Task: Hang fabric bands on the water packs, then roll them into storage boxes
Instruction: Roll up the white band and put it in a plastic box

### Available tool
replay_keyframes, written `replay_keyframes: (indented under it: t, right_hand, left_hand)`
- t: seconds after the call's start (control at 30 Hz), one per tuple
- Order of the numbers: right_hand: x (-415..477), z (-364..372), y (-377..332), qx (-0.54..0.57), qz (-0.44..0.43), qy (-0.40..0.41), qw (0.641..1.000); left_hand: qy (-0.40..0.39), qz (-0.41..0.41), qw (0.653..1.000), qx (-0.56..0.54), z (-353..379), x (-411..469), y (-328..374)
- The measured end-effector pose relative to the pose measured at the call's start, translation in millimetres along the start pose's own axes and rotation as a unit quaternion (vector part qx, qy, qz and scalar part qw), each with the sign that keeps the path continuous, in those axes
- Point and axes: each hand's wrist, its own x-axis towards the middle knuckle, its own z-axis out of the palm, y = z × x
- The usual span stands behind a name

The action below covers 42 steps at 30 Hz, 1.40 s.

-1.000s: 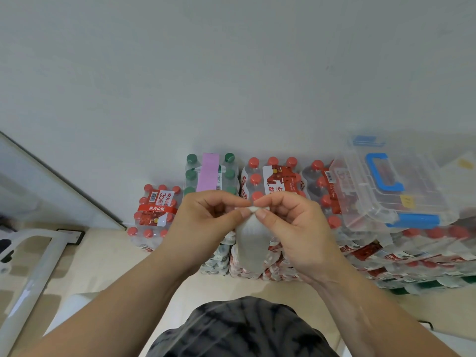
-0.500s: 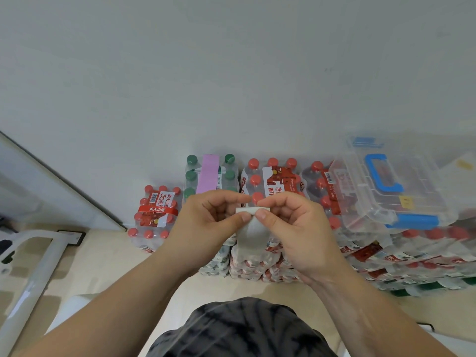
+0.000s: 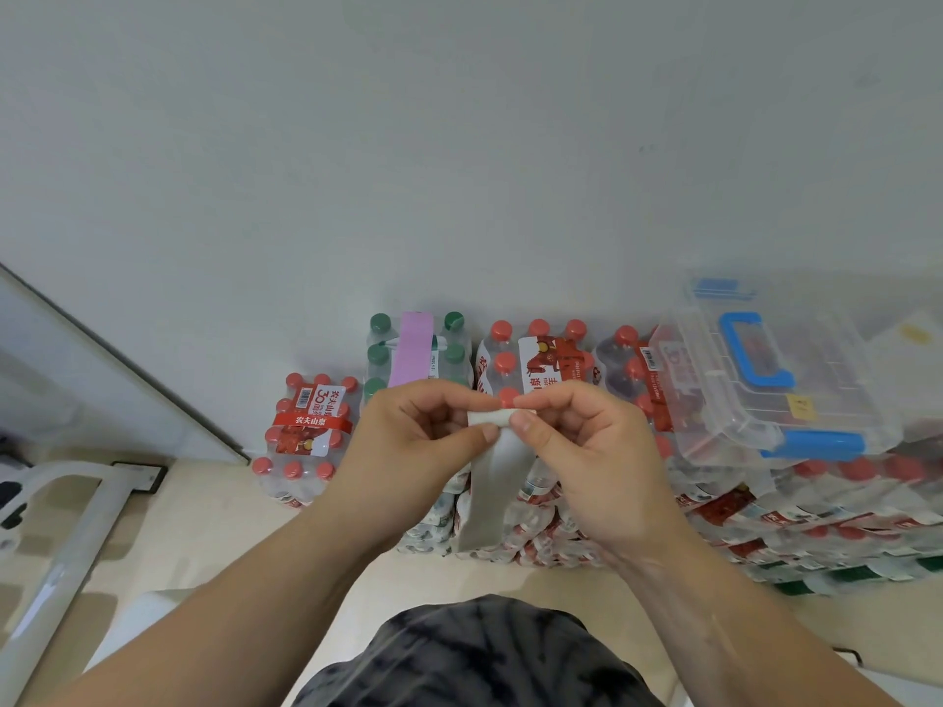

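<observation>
My left hand [image 3: 418,446] and right hand [image 3: 592,451] both pinch the rolled top of the grey band [image 3: 488,494]; I should wind tightly, edges level, tail hanging toward 6 o'clock.

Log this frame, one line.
grey band: top rolled, tail hangs | left hand: pinches it | right hand: pinches it | pink band: on pack

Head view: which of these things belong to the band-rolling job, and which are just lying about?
In the job: grey band, pinched by the left hand and right hand; pink band on the green-capped pack; red-capped packs; clear storage box.
Lying about: white frame on the floor at left.
</observation>
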Motion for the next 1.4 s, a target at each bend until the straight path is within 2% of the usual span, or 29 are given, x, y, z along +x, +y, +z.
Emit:
replay_keyframes:
  t: [0.2,0.57,0.83,1.17,1.4]
  right_hand:
    - [-0.6,-1.4,-0.1,-0.006,-0.007,-0.005,1.0]
    - [-3.1,2.0,-0.2,0.009,0.009,0.007,1.0]
    - [-3.0,1.9,1.5,0.02,0.002,0.016,1.0]
    - [-2.4,1.6,2.8,0.035,0.017,0.026,0.999]
    - [-0.4,-0.2,1.9,0.026,0.0,0.02,0.999]
  left_hand:
    - [-0.03,0.004,1.0,0.005,-2.0,0.6,3.1]
    - [0.029,0.018,0.999,0.027,2.6,1.1,0.4]
    - [0.009,-0.003,1.0,-0.025,2.9,-0.2,2.9]
    - [0.003,-0.003,1.0,0.014,2.1,2.3,-1.6]
    - [-0.002,-0.026,0.999,-0.029,3.4,1.1,-1.2]
